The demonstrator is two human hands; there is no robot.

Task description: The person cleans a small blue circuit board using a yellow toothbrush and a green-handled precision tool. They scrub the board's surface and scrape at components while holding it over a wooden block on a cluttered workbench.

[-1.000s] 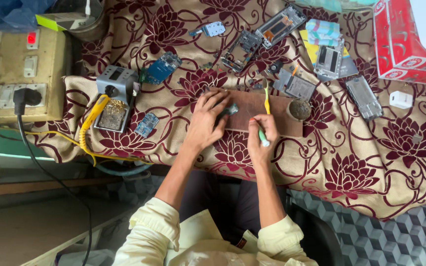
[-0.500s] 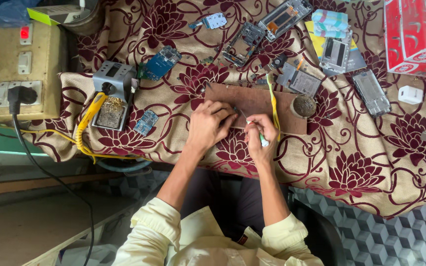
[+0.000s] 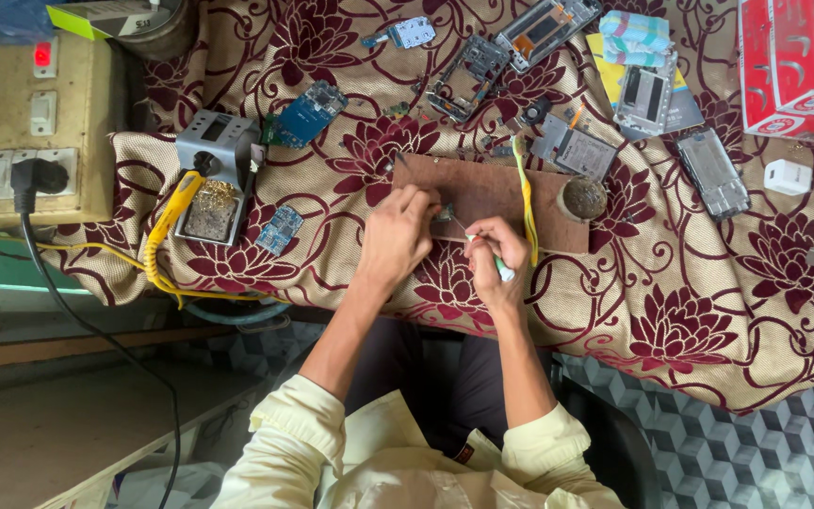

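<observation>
While the left hand is pinning a small dark part steady on the brown wooden board at frame centre, the right hand is clamping a slim green-handled tool; its tip is probing that part.

My left hand and right hand are meeting over the near edge of the board, which is lying on the cloth, with a small part sitting between my fingertips and a screwdriver lying in my right hand. The solder stand is sitting well to the left of the board with two circuit boards just beside it, and the socket panel is standing farther left, off the cloth. Phone frames are lying behind the board, a round tin is sitting at its right end, and a box is resting at the far right corner.
</observation>
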